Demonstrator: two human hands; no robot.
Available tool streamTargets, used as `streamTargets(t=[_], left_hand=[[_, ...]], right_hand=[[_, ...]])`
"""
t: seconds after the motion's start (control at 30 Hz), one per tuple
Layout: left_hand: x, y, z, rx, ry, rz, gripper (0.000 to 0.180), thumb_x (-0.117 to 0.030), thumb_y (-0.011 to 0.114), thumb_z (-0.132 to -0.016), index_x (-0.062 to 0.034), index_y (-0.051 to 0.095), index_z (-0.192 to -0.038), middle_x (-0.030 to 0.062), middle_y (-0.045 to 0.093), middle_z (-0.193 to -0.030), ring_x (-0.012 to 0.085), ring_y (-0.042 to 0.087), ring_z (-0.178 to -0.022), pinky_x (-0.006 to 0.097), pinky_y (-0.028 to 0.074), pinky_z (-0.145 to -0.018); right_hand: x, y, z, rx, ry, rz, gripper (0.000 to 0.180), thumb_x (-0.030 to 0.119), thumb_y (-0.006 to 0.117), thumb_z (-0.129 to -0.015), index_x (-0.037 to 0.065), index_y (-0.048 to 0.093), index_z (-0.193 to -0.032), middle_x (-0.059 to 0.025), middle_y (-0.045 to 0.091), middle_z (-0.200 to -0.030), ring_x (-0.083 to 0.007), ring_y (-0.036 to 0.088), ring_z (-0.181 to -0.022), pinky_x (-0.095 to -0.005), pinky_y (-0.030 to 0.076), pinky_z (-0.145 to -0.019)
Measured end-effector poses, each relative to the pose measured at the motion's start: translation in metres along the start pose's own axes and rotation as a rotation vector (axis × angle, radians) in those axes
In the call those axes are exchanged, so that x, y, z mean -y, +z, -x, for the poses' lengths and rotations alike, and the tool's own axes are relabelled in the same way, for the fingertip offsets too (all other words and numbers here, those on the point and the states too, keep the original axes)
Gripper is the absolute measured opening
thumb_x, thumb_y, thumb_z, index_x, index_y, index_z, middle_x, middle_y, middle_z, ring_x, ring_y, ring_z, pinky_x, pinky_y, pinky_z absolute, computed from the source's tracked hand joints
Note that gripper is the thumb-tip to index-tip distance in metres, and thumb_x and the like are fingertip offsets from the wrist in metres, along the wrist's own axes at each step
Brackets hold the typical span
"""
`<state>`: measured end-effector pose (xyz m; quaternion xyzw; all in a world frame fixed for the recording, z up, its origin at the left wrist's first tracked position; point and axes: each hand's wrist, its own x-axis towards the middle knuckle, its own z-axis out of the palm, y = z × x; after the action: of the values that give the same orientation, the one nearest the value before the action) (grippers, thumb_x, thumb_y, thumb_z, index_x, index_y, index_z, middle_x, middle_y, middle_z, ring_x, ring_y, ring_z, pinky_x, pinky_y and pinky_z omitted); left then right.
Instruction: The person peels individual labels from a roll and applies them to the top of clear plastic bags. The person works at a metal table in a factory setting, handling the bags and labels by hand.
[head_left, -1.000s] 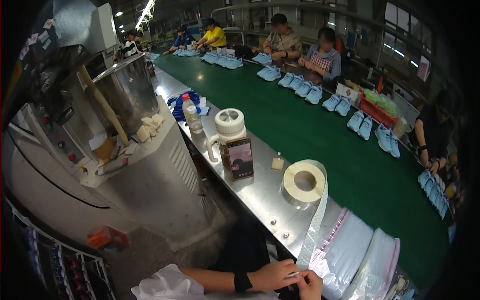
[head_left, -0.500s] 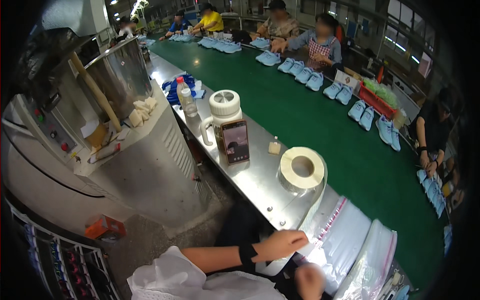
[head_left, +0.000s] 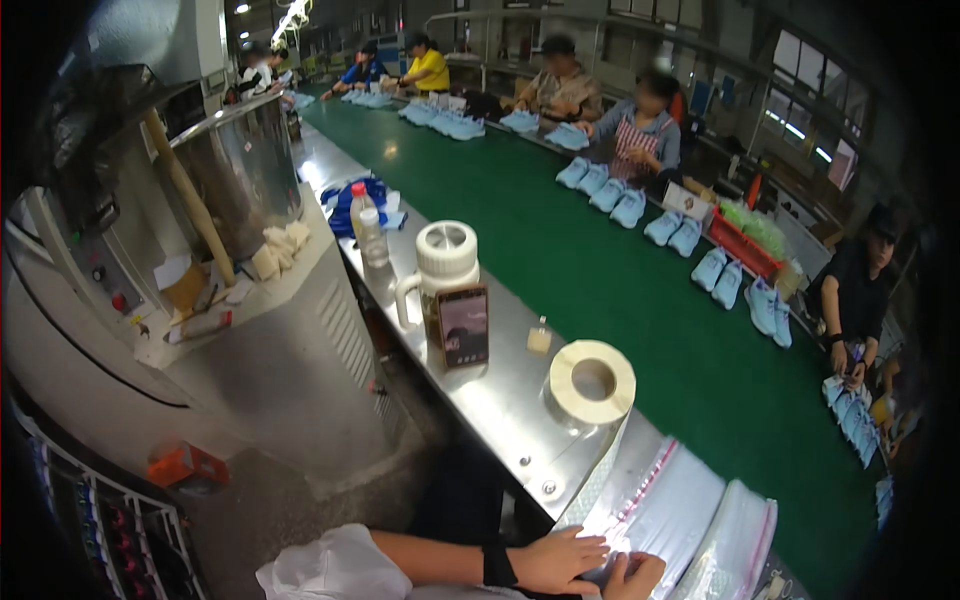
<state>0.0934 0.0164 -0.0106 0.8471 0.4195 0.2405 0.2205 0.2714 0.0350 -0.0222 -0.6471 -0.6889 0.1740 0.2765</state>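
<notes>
A stack of clear plastic bags [head_left: 668,500] with a pink strip along one edge is lying at the near end of the steel worktop [head_left: 500,400], just this side of the label roll [head_left: 592,381], which serves as the landmark here. The left hand [head_left: 560,560] is resting flat on the near edge of the bags, fingers stretched out and pressing down, gripping nothing; a dark band is showing at its wrist. The right hand [head_left: 632,577] is lying just beside it, touching the same bag edge, but it is mostly cut off by the lower rim, so I cannot tell whether its fingers are spread or curled. A second bundle of bags [head_left: 735,545] is sitting to the right of the first, also nearer than the roll.

Beyond the roll, a small pale block [head_left: 539,340] is sitting on the steel, and farther on a dark phone [head_left: 463,327] is leaning upright against a white-lidded jug [head_left: 440,275]. Farther still, a clear bottle with a red cap [head_left: 366,225] is standing by blue cloth [head_left: 350,200]. Right of the roll the green conveyor belt [head_left: 600,270] is running away, with light blue shoes [head_left: 615,195] lined along its far side, where other people are sitting. Left of the roll a large steel machine [head_left: 240,170] is standing.
</notes>
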Motion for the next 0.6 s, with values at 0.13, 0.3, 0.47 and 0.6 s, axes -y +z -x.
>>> streamTargets(t=[0.13, 0.3, 0.47, 0.6], left_hand=[[-0.001, -0.002, 0.001, 0.009, -0.026, 0.007, 0.058, -0.048, 0.043, -0.088, 0.0044, 0.053, -0.111, 0.0180, 0.052, -0.121, 0.0287, 0.042, -0.121, 0.042, 0.032, -0.097], [0.001, 0.000, -0.003, 0.052, -0.046, 0.038, 0.055, -0.047, 0.044, -0.088, 0.0026, 0.053, -0.109, 0.0174, 0.049, -0.126, 0.0278, 0.041, -0.122, 0.041, 0.031, -0.098], [0.002, -0.010, -0.027, 0.183, -0.158, 0.132, 0.051, -0.049, 0.046, -0.086, -0.0003, 0.061, -0.091, 0.0161, 0.061, -0.102, 0.0274, 0.054, -0.105, 0.038, 0.041, -0.087], [-0.010, -0.004, -0.080, 0.048, -0.148, 0.724, 0.056, -0.049, 0.039, -0.090, 0.0024, 0.055, -0.076, 0.0205, 0.060, -0.071, 0.0366, 0.057, -0.065, 0.040, 0.045, -0.063]], right_hand=[[-0.002, 0.005, -0.010, 0.008, -0.111, 0.245, 0.029, 0.023, 0.065, -0.076, -0.004, 0.056, -0.083, -0.0222, 0.056, -0.078, -0.0389, 0.053, -0.074, -0.0453, 0.042, -0.071], [-0.013, 0.018, -0.007, -0.231, -0.112, 0.145, 0.018, 0.014, 0.057, -0.080, 0.001, 0.048, -0.071, -0.0117, 0.047, -0.065, -0.0263, 0.047, -0.060, -0.0360, 0.039, -0.058], [-0.032, -0.009, -0.007, 0.036, 0.103, -0.189, 0.028, 0.025, 0.053, -0.087, -0.001, 0.058, -0.080, -0.0223, 0.058, -0.079, -0.0365, 0.054, -0.074, -0.0407, 0.043, -0.068], [-0.048, 0.002, 0.001, 0.271, 0.329, 0.168, 0.032, 0.027, 0.048, -0.091, -0.001, 0.059, -0.100, -0.0179, 0.061, -0.086, -0.0250, 0.054, -0.074, -0.0346, 0.043, -0.066]])
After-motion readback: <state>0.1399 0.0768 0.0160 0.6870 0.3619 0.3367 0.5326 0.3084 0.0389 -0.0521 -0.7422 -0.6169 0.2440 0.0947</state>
